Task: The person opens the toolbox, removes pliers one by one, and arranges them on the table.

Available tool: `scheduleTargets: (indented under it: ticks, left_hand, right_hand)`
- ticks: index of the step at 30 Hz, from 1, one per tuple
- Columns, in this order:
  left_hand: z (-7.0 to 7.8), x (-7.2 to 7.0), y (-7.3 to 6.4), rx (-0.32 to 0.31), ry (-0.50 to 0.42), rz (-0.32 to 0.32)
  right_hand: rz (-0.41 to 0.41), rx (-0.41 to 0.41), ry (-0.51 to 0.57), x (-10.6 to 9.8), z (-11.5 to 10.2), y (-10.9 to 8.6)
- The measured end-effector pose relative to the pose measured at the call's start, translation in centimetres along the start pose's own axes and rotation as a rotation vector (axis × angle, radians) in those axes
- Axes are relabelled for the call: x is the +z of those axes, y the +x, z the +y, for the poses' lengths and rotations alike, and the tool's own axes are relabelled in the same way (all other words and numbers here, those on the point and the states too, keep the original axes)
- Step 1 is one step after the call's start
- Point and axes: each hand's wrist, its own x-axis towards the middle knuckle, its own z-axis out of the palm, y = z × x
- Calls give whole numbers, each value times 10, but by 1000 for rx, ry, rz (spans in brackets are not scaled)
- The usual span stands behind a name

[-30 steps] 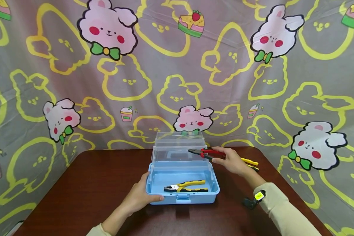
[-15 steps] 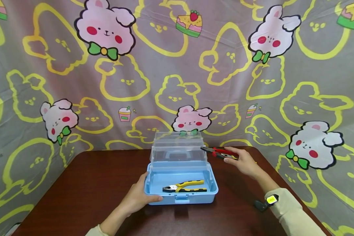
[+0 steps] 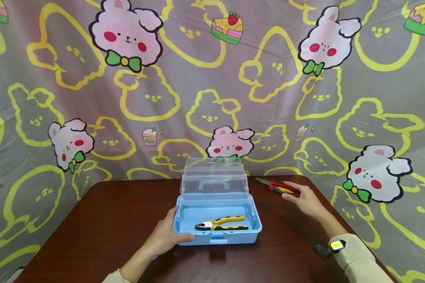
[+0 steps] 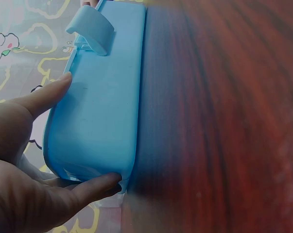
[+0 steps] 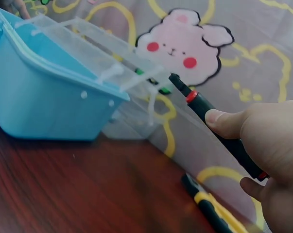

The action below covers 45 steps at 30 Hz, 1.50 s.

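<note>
A light-blue toolbox (image 3: 242, 237) stands with its clear, tiered upper part (image 3: 214, 184) raised at the back. My left hand (image 3: 163, 237) grips its left end, thumb at the front rim and fingers round the side (image 4: 44, 194). Inside the box lies a pair of yellow-and-black pliers (image 3: 221, 224). Right of the box, my right hand (image 3: 306, 200) holds red-and-black pliers (image 5: 204, 109) by the handles, jaws pointing left. In the right wrist view these appear above the table, over a second pair of yellow-and-black pliers (image 5: 214, 208), which the head view mostly hides.
The dark brown wooden table (image 3: 127, 212) runs back to a grey curtain (image 3: 212, 70) printed with cartoon rabbits. A blue latch (image 4: 93, 29) sticks out from the front of the toolbox. A black device (image 3: 324, 250) hangs at the right wrist.
My right hand has carried the red-and-black pliers rightward, away from the toolbox, and a little lower, over the other pliers on the table. The left hand keeps its hold on the box.
</note>
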Motion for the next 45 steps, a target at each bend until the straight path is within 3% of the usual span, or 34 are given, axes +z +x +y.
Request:
scheduleTargets:
  ticks: [11, 18, 32, 45]
  left_hand:
    - [-1, 3, -1, -4, -15, -1]
    - [-2, 4, -1, -3, -5, 2]
    - [-2, 3, -1, -20, 18, 8]
    - [0, -1, 0, -9, 10, -1]
  right_hand:
    - [-6, 118, 57, 4, 39, -21]
    - [-26, 175, 3, 9, 59, -28]
    - [-42, 201, -8, 20, 63, -26]
    - [-93, 201, -158, 17, 76, -21]
